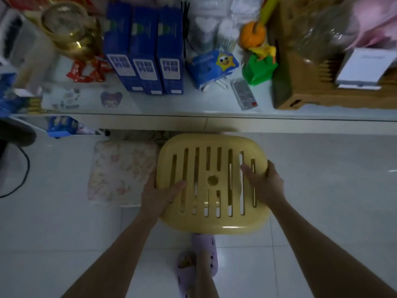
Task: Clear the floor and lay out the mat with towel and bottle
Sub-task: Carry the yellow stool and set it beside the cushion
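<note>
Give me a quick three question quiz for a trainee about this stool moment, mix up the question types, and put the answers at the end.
1. True or false: both hands grip the slotted yellow plastic stool, the left hand at one edge and the right hand at the opposite edge.
2. What lies on the white tiled floor beside the stool, on the left-hand side? A: folded floral cloth B: rolled mat C: water bottle
3. Fill in: the three tall boxes standing on the white shelf are ____ in colour.

Key
1. True
2. A, the folded floral cloth
3. Blue
</note>
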`<state>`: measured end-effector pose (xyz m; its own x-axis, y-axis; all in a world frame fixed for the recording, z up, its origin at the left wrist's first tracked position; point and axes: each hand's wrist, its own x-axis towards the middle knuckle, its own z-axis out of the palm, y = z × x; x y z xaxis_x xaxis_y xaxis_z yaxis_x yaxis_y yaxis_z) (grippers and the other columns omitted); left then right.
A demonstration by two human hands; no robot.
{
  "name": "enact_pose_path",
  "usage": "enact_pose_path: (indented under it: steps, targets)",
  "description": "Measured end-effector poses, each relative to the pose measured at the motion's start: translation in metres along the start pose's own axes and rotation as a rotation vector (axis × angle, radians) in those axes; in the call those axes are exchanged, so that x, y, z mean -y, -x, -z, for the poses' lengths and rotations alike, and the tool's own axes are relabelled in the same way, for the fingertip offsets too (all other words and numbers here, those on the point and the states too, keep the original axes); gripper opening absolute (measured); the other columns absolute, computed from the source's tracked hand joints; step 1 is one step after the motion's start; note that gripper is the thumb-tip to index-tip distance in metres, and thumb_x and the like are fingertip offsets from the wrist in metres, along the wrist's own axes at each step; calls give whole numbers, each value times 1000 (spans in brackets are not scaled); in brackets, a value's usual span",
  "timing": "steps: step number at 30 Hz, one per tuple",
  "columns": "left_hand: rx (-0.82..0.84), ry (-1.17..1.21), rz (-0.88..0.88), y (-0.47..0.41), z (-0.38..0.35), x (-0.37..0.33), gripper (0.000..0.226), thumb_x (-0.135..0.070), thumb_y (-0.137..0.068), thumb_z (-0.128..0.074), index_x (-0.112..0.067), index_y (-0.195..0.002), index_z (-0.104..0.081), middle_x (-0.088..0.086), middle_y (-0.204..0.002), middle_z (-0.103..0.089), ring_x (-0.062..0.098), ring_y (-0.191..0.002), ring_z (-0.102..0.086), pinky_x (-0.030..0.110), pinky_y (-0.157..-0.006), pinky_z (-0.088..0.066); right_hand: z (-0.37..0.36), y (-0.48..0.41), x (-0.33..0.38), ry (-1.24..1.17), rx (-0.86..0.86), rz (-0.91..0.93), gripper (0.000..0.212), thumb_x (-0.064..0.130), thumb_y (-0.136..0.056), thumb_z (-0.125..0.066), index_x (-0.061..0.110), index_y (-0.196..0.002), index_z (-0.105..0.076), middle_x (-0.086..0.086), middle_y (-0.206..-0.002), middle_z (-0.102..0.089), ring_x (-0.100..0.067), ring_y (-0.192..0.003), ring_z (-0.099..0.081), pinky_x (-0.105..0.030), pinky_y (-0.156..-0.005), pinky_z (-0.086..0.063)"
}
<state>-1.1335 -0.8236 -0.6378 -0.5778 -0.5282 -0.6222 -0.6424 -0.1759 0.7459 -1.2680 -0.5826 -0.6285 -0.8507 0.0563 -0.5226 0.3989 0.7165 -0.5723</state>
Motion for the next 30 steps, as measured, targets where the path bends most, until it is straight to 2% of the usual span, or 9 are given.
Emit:
enact_pose_path:
  steps: [4,8,11,16,18,21,24,27,30]
  targets:
    - [0,-8,13,-31,-11,26,83,-46,-57,-85,-43,-129,-44,-28,-101,-56,-8,-90,-53,15,-63,-42,-22,-27,-17,1,7,4,85,68,-72,-61,25,-141,-34,3,-104,-54,-20,-90,-50,-33,-71,-40]
    - [5,-5,6,-58,-25,52,84,-44,-57,-85,-42,-130,-43,-25,-106,-56,-4,-95,-54,19,-67,-44,-44,-52,-36,-7,8,6,80,61,-76,-62,24,-140,-35,4,-100,-52,-16,-84,-47,-19,-53,-32]
    - [-5,-31,1,-74,-33,66,83,-40,-59,-85,-39,-131,-44,-20,-109,-57,1,-96,-56,21,-71,-45,-56,-66,-48,-11,23,14,80,58,-78,-63,22,-142,-32,3,-104,-50,-17,-89,-48,-17,-54,-32]
    - [-3,-89,-8,-98,-42,88,63,-36,-62,-84,-66,-100,-44,-37,-89,-59,-20,-78,-54,5,-54,-42,-78,-89,-67,-14,42,31,79,56,-78,-64,21,-142,-32,2,-106,-52,-17,-89,-50,-16,-55,-34]
    - [-8,-90,-18,-108,-45,98,64,-38,-61,-84,-66,-101,-42,-33,-93,-58,-11,-84,-55,13,-62,-45,-87,-98,-74,-9,38,36,79,57,-78,-64,22,-141,-32,3,-104,-53,-15,-85,-50,-14,-54,-32]
    - [-10,-101,-14,-122,-48,114,79,-41,-60,-84,-46,-127,-41,-27,-104,-50,7,-100,-53,33,-82,-46,-100,-109,-84,-7,40,35,81,60,-76,-63,23,-141,-31,3,-104,-53,-16,-87,-51,-16,-54,-34]
    - [-16,-113,-3,-134,-53,125,89,-41,-60,-84,-35,-137,-40,-17,-111,-56,15,-109,-53,42,-89,-48,-109,-119,-93,-9,40,37,81,61,-76,-63,24,-140,-31,3,-106,-53,-18,-88,-53,-20,-56,-37]
    - [-26,-105,-14,-143,-57,135,83,-40,-60,-84,-39,-132,-42,-24,-105,-56,-1,-94,-54,28,-74,-50,-118,-128,-100,10,17,53,79,60,-77,-62,24,-140,-31,11,-93,-52,-3,-73,-51,-14,-52,-34]
    - [-32,-93,-24,-147,-61,141,85,-39,-61,-83,-43,-134,-40,-28,-100,-54,-10,-88,-49,16,-62,-38,-125,-136,-105,9,12,63,80,60,-77,-62,24,-141,-31,13,-91,-50,2,-70,-45,-12,-51,-31]
